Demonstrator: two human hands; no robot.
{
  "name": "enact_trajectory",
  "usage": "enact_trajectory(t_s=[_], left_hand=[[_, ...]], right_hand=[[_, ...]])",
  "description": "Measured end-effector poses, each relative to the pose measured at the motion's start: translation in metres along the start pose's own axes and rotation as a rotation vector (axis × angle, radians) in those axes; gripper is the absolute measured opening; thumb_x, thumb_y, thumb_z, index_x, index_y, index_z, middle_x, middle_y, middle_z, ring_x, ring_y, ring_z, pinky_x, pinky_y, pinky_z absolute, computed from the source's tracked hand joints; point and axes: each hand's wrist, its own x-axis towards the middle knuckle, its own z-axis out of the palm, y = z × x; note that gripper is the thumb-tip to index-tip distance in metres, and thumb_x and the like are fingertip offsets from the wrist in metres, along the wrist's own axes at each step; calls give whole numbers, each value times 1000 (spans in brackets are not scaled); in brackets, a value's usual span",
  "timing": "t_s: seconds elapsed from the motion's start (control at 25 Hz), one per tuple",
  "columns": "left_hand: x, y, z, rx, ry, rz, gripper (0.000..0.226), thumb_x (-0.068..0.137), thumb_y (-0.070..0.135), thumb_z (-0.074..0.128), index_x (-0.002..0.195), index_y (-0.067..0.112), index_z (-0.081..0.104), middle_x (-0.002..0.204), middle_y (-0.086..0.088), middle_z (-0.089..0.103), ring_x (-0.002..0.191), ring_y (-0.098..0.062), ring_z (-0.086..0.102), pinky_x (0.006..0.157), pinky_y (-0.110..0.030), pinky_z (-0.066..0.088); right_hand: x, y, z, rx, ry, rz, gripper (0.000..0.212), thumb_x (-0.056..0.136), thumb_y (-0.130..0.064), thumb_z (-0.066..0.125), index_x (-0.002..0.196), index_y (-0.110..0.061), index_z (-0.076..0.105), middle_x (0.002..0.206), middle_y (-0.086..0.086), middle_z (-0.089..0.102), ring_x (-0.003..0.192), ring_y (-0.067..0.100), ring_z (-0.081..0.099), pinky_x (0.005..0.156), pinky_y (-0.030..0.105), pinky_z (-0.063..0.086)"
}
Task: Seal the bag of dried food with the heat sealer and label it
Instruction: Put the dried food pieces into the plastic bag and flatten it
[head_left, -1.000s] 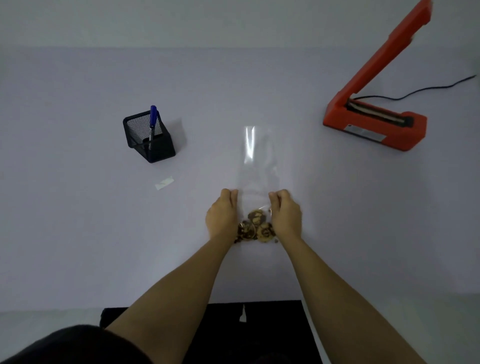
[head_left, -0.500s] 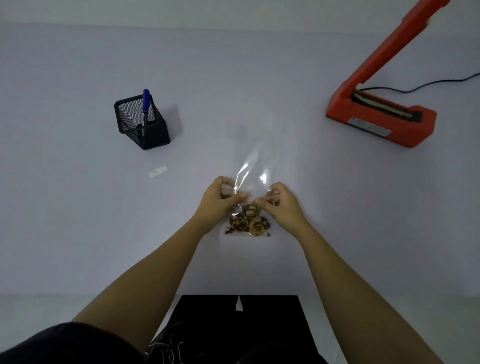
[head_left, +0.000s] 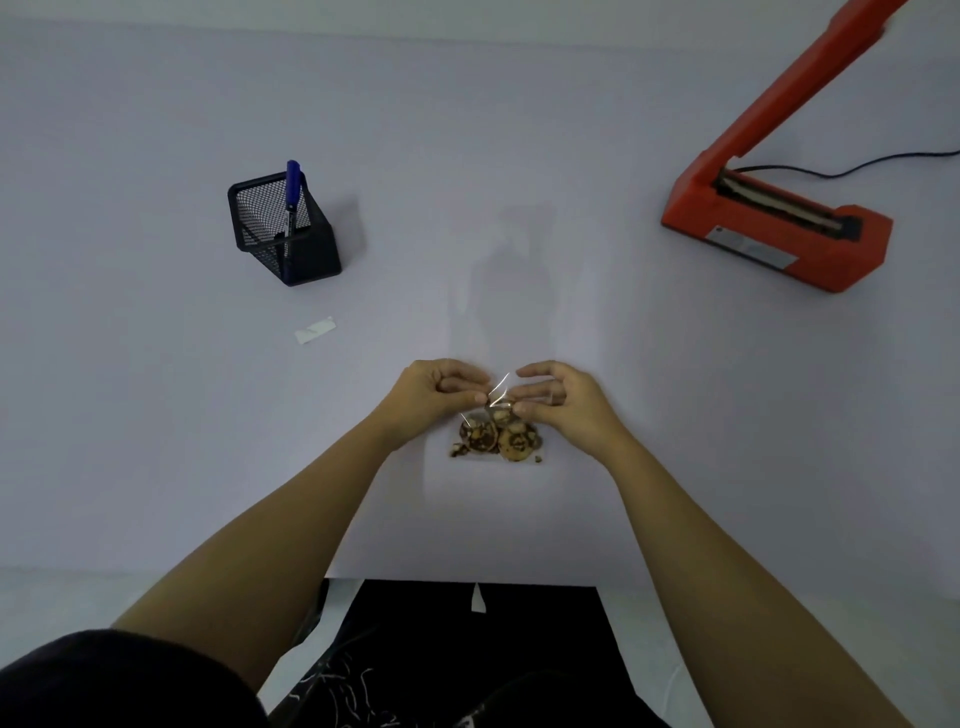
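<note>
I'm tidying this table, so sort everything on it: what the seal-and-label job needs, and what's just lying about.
Needed:
clear bag of dried food, pinched by left hand and right hand
orange heat sealer, arm raised
white label
blue pen

Lying about:
mesh pen holder, only storing the pen

Both forearms are bare from the elbow down to the left hand (head_left: 434, 397) and right hand (head_left: 563, 402); no watch, ring or glove shows. A dark, near-black short sleeve (head_left: 119, 675) covers the left upper arm. Nearer than the table edge (head_left: 208, 571), dark clothing carries thin white scribbled markings (unreadable).
</note>
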Motion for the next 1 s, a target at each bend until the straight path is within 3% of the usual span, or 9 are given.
enact_trajectory(t_s=[0.16,0.28,0.44,0.64,0.76,0.84,1.0], left_hand=[[4,2,-4,73,-53,-15,29,72,12,79,95,27,68,80,6,75,86,-7,69,83,-20,51],[4,3,0,79,-15,10,26,72,8,78,90,24,69,78,7,74,82,-6,70,80,-17,52],[1,0,6,34,19,14,23,73,5,76,94,14,70,81,-1,75,82,-12,71,78,-16,52],[3,2,9,122,-10,-1,35,69,16,81,100,22,66,91,1,71,84,-8,66,75,-14,52],[2,3,11,131,10,-19,29,69,15,81,94,19,68,89,-1,70,79,-6,63,69,-10,48],[3,3,11,101,23,-28,25,68,13,81,89,17,69,87,-5,70,79,-10,63,73,-16,51],[6,1,7,79,4,-36,23,67,14,82,86,16,70,86,-5,70,82,-15,64,82,-30,54]], right_hand=[[-1,1,-2,37,27,-11,34,74,-4,75,102,-18,61,96,1,72,89,13,69,78,23,55],[-4,-1,-4,5,-5,7,49,69,-17,81,112,-23,58,106,-2,68,93,13,67,79,27,56],[-1,-3,-3,-99,-4,30,50,67,-17,83,110,-27,58,93,0,71,87,12,69,78,28,56],[-1,-5,0,-84,17,15,47,69,-14,81,107,-27,58,93,7,69,84,13,68,74,23,56],[-3,-7,3,-79,19,11,45,69,-15,82,106,-25,59,91,1,71,79,3,66,68,14,53],[-5,-7,5,-77,33,-1,41,69,-14,82,103,-22,60,88,-3,72,75,-1,66,64,11,50],[-6,-4,5,-5,49,4,37,68,-14,82,99,-21,63,89,-1,72,83,6,68,68,14,53]])
